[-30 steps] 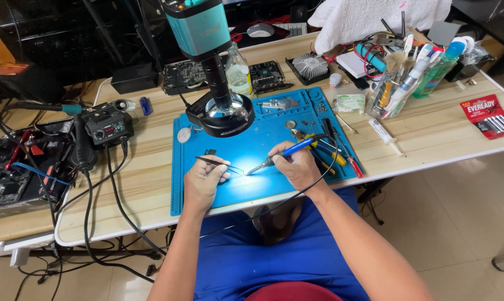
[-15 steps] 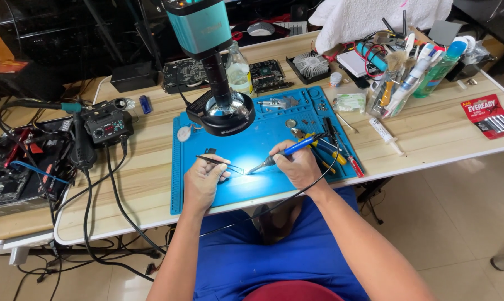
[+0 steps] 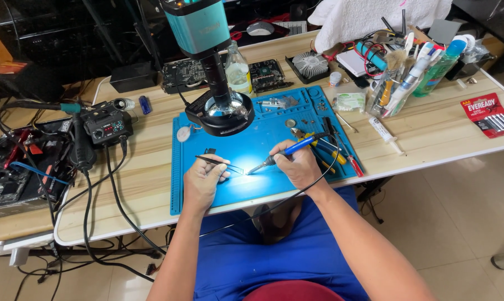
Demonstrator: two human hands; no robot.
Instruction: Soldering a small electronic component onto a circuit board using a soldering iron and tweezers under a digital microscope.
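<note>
While my left hand (image 3: 203,181) pinches tweezers (image 3: 218,163) and my right hand (image 3: 297,165) grips the blue soldering iron (image 3: 280,154), both tips meet on the lit blue mat (image 3: 274,125); soldering a tiny part, I judge, needing steadiness.

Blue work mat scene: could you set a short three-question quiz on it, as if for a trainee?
1. True or false: the right hand holds a blue-handled soldering iron with its tip pointing toward the left hand.
2. What thin tool does the left hand hold? A) tweezers B) syringe C) brush
3. What does the teal microscope stand on, the blue work mat or the bare wooden table?

Key
1. True.
2. A: dark tweezers, their points close to the iron's tip.
3. The mat, at its far edge; its ring light shines on the mat.
</note>
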